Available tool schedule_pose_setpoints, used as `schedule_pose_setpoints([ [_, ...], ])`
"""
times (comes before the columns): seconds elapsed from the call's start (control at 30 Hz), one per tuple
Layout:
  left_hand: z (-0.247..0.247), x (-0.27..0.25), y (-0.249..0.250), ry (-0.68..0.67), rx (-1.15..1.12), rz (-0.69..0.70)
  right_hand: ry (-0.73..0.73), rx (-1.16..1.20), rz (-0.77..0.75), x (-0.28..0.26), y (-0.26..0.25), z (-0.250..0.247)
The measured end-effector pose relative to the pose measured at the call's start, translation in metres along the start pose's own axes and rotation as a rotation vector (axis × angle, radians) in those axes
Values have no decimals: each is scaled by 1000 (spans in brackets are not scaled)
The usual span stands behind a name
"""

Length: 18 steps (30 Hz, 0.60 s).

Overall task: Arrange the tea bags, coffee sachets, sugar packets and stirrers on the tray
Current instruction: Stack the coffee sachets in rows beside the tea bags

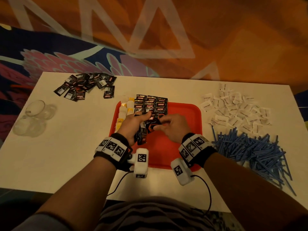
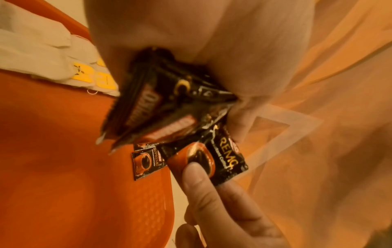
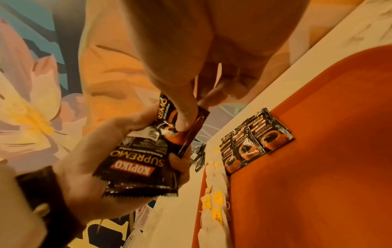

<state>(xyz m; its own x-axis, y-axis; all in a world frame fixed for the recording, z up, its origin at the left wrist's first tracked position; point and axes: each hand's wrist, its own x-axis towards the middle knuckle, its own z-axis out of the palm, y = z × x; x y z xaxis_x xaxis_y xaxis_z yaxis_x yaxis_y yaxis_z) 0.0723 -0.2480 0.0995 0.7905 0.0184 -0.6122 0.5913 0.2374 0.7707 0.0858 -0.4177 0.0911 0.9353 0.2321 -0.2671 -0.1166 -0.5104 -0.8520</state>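
My left hand (image 1: 133,124) covers most of the sachet bundle (image 1: 141,132) it grips; count not readable. Left wrist view: bundle (image 2: 161,104) blurred, lettering smeared, my palm cut off by the top edge. My right hand (image 1: 171,125) hides the tray (image 1: 191,114) floor beneath it. Print on the sugar packets (image 1: 233,110) too small to read. Glass cups (image 1: 33,114) faint, number unclear. Stirrers (image 1: 253,152) tangled, ends buried. Near counter (image 1: 66,155) edge hidden behind my forearms.

I see a white bench (image 1: 70,147) under warm, dim orange light. Beyond it, toward twelve o'clock, lies an orange carpet (image 1: 233,39) with pale triangle outlines; at ten o'clock it turns navy with pink florals (image 1: 50,62).
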Motion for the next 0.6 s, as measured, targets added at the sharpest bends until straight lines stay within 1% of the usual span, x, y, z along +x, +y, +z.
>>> schedule_pose_setpoints([
  [0.1, -11, 6, -1, 53, 49, 18, 10, 3, 42, 4, -2, 14],
  [0.17, -25, 12, -1, 93, 40, 4, 30, -11, 107, 11, -1, 21],
  [0.23, -43, 17, 0, 93, -81, -68, 42, -86, 158, 21, 0, 28],
  [0.3, -62, 21, 3, 76, -224, -136, 39, -214, 173, 34, 3, 37],
  [0.4, -85, 26, 5, 50, -350, -189, 52, -240, 255, 57, 11, 53],
  [0.6, -125, 38, -1, 19, -423, -209, 51, -236, 427, 104, 21, 87],
])
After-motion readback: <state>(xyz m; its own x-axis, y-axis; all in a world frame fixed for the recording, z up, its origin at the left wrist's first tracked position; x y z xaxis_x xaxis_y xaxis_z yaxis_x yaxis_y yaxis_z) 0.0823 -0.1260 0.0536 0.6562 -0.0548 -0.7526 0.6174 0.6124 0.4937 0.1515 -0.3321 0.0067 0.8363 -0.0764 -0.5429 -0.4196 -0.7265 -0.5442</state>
